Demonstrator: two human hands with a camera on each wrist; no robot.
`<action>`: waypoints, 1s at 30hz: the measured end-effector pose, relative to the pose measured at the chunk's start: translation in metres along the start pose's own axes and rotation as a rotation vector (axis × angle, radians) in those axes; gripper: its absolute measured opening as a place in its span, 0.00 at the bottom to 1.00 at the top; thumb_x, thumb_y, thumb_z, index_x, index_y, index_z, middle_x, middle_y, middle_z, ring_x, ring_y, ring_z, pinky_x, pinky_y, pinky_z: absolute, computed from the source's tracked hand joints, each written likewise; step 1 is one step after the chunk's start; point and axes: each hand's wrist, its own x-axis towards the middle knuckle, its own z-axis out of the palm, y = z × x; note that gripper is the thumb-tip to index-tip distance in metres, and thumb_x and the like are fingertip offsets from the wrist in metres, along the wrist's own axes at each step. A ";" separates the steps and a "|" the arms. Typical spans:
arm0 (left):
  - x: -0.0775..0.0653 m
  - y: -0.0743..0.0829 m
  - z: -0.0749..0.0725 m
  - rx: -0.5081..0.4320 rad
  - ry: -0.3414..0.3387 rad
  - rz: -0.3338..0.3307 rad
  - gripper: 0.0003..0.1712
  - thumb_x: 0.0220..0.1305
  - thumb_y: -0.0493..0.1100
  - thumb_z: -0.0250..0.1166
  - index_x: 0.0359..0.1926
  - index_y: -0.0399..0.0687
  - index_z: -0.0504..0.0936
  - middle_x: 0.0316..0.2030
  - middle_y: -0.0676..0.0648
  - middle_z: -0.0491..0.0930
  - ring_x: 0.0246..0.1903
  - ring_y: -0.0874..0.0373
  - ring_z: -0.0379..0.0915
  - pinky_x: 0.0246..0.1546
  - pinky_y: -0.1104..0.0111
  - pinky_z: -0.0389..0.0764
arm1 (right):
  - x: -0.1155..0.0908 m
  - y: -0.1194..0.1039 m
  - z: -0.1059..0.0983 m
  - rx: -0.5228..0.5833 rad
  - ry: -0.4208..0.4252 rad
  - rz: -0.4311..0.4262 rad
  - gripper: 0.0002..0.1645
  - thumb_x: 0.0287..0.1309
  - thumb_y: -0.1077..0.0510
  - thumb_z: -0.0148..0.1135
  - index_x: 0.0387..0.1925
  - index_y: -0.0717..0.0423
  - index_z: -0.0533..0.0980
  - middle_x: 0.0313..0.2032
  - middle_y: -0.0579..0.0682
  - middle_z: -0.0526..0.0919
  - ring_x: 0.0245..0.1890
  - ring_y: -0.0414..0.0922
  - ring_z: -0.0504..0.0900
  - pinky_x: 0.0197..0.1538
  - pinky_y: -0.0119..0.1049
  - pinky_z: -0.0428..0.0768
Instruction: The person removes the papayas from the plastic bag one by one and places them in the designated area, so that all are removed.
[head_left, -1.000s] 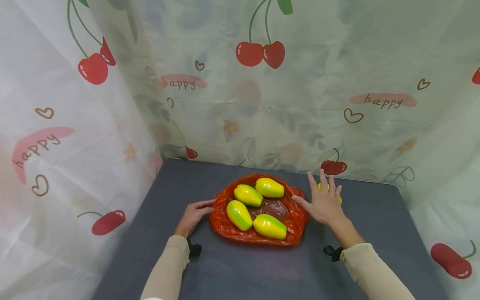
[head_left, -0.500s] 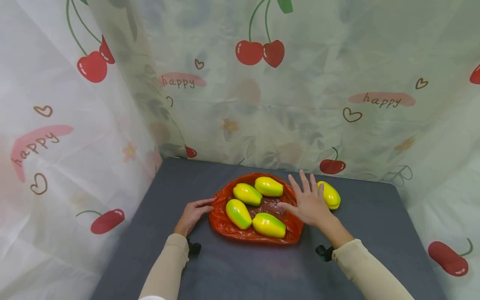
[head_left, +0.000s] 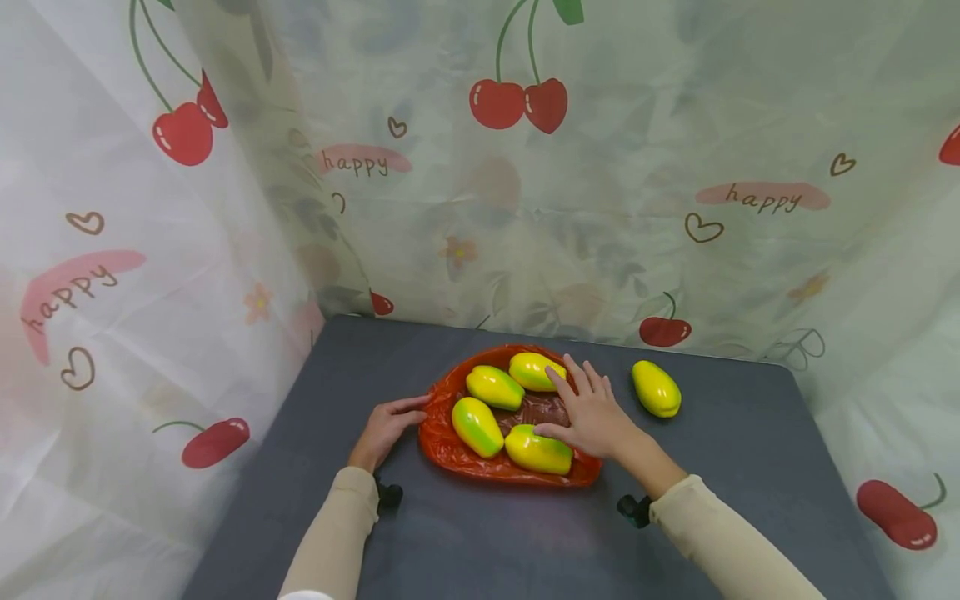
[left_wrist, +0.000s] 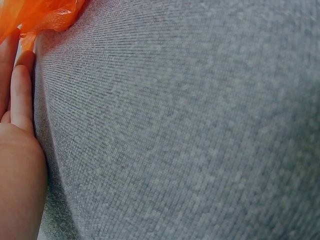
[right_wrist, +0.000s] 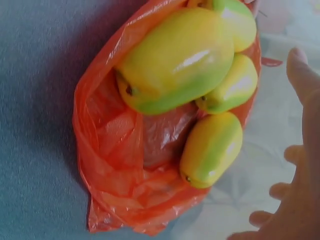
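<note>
A red plastic bag [head_left: 442, 454] lies spread open on the grey table, with several yellow-green papayas [head_left: 477, 427] inside it. At the bag's left rim my left hand [head_left: 384, 429] pinches the edge between thumb and fingers; orange film shows by those fingers [left_wrist: 21, 95] in the left wrist view. My right hand [head_left: 600, 421] hovers over the bag's right side with fingers spread, holding nothing and hiding part of the rim. One more papaya [head_left: 656, 389] lies on the table to the right of the bag. The right wrist view shows the near papaya [right_wrist: 175, 60] large.
The dark grey table [head_left: 480, 550] has its far edge close to a hanging curtain [head_left: 600, 167] printed with cherries. Curtain panels also stand on the left and right sides. A small black device [head_left: 635, 510] sits at the right wrist.
My right hand has moved left, from over the loose papaya to over the bag, uncovering that papaya. The left hand stays at the bag's rim.
</note>
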 end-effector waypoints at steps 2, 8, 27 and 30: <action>0.000 0.000 0.000 0.003 0.001 0.000 0.21 0.64 0.48 0.71 0.58 0.59 0.86 0.64 0.47 0.81 0.71 0.47 0.68 0.75 0.46 0.65 | 0.000 -0.002 -0.001 0.038 -0.033 -0.001 0.62 0.56 0.21 0.58 0.82 0.44 0.50 0.81 0.60 0.46 0.79 0.69 0.50 0.72 0.74 0.58; 0.001 0.000 0.000 -0.003 0.003 -0.007 0.21 0.63 0.48 0.71 0.58 0.61 0.87 0.64 0.48 0.81 0.71 0.48 0.68 0.75 0.48 0.65 | 0.001 -0.007 0.002 0.138 -0.121 0.017 0.64 0.53 0.17 0.56 0.82 0.42 0.49 0.80 0.58 0.51 0.78 0.67 0.56 0.70 0.71 0.65; 0.001 -0.001 0.002 -0.028 0.000 0.002 0.22 0.62 0.47 0.72 0.59 0.58 0.86 0.64 0.47 0.81 0.71 0.48 0.69 0.75 0.48 0.65 | 0.005 -0.004 0.027 0.494 -0.209 -0.085 0.53 0.56 0.43 0.74 0.78 0.53 0.60 0.72 0.61 0.65 0.69 0.59 0.69 0.70 0.61 0.71; 0.001 -0.001 0.002 -0.022 0.002 -0.001 0.22 0.63 0.46 0.72 0.58 0.59 0.86 0.64 0.48 0.81 0.71 0.48 0.69 0.75 0.48 0.65 | 0.005 -0.006 0.029 0.471 -0.216 -0.090 0.53 0.55 0.43 0.75 0.77 0.53 0.61 0.71 0.59 0.66 0.68 0.56 0.69 0.70 0.60 0.72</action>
